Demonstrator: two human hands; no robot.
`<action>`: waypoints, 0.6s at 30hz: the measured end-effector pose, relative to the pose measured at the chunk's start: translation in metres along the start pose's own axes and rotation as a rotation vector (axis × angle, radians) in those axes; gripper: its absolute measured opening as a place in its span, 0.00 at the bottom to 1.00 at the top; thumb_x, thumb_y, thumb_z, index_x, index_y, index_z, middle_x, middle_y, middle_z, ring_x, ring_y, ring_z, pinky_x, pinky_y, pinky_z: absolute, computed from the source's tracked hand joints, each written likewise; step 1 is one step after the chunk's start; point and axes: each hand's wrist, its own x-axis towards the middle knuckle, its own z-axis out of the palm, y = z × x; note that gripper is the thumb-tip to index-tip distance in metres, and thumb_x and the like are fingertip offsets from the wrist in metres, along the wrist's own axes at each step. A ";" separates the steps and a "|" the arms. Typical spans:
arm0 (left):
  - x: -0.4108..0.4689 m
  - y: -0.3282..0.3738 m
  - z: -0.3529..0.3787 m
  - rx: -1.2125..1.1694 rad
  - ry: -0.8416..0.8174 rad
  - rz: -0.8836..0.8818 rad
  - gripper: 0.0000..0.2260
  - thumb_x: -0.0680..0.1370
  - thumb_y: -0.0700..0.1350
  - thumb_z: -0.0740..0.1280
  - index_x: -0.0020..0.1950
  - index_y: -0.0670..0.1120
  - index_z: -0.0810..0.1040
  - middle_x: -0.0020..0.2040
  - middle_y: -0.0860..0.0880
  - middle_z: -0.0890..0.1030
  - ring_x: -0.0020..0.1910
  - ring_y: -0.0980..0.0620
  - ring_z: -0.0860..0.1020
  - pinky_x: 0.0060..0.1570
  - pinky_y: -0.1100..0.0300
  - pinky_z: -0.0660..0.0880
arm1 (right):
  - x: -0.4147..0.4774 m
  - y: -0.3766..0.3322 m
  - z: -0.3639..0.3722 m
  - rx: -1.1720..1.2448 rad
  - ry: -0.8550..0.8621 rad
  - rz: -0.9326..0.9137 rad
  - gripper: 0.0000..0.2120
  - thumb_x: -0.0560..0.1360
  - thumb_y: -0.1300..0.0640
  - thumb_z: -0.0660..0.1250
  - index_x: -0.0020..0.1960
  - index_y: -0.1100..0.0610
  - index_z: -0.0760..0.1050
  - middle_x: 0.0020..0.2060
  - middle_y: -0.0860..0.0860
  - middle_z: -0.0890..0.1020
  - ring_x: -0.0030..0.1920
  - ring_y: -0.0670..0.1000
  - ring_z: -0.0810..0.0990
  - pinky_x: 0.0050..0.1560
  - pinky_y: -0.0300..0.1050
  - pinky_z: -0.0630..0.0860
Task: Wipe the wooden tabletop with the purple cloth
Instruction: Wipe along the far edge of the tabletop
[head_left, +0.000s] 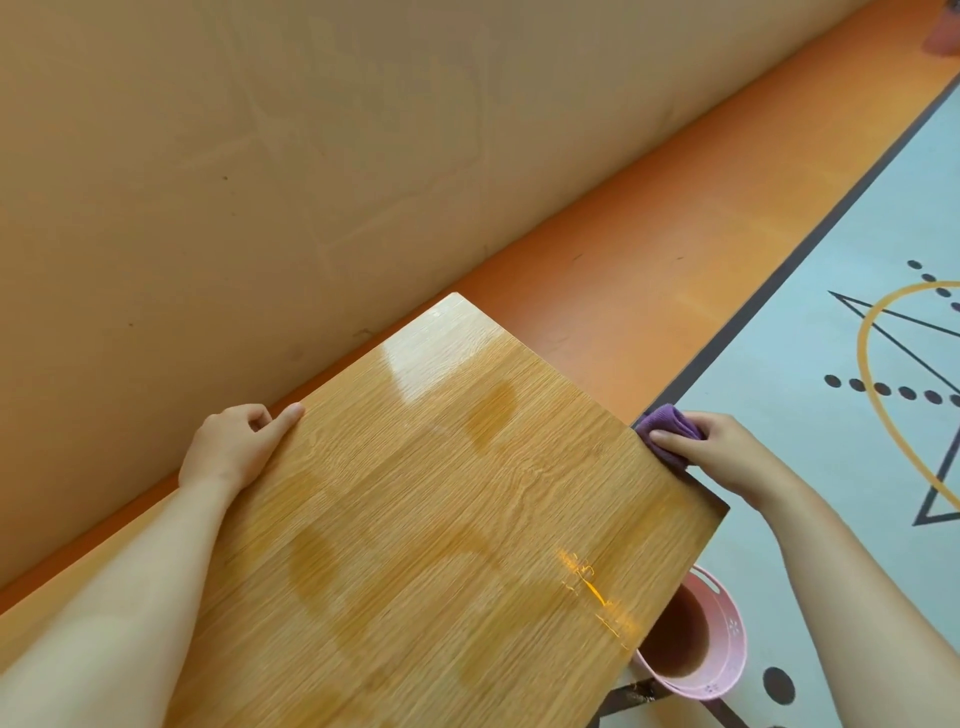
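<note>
Head view: wooden tabletop fills the lower middle, glossy, with darker damp-looking patches across its grain. Its left edge lies near a tan wall. The left hand rests at that edge, fingers loosely curled, forefinger stretched flat on the wood, gripping nothing. The right hand sits at the opposite edge, fingers closed around the bunched purple cloth, which touches the tabletop's right rim. Below that rim, on the patterned floor, stands a pink bucket, seemingly holding brownish water, though the table partly hides it.
</note>
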 end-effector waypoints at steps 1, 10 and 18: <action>0.000 0.000 0.000 -0.002 0.007 -0.002 0.27 0.75 0.69 0.57 0.35 0.47 0.78 0.33 0.48 0.79 0.35 0.49 0.77 0.31 0.56 0.70 | 0.001 -0.001 0.002 0.000 0.002 0.001 0.04 0.74 0.52 0.70 0.46 0.52 0.81 0.40 0.53 0.83 0.43 0.50 0.79 0.48 0.48 0.74; 0.000 0.000 -0.001 0.056 0.004 -0.021 0.28 0.74 0.71 0.55 0.37 0.49 0.78 0.36 0.49 0.80 0.37 0.50 0.77 0.32 0.57 0.70 | -0.058 0.040 -0.010 0.050 0.214 0.031 0.05 0.75 0.56 0.68 0.45 0.57 0.80 0.39 0.57 0.82 0.42 0.53 0.79 0.44 0.44 0.72; -0.041 0.021 -0.021 0.050 0.179 0.325 0.16 0.79 0.56 0.60 0.55 0.45 0.78 0.54 0.46 0.79 0.56 0.46 0.74 0.56 0.48 0.69 | -0.108 0.070 0.019 0.474 0.562 0.183 0.06 0.77 0.57 0.64 0.51 0.58 0.76 0.40 0.55 0.78 0.40 0.54 0.76 0.38 0.44 0.68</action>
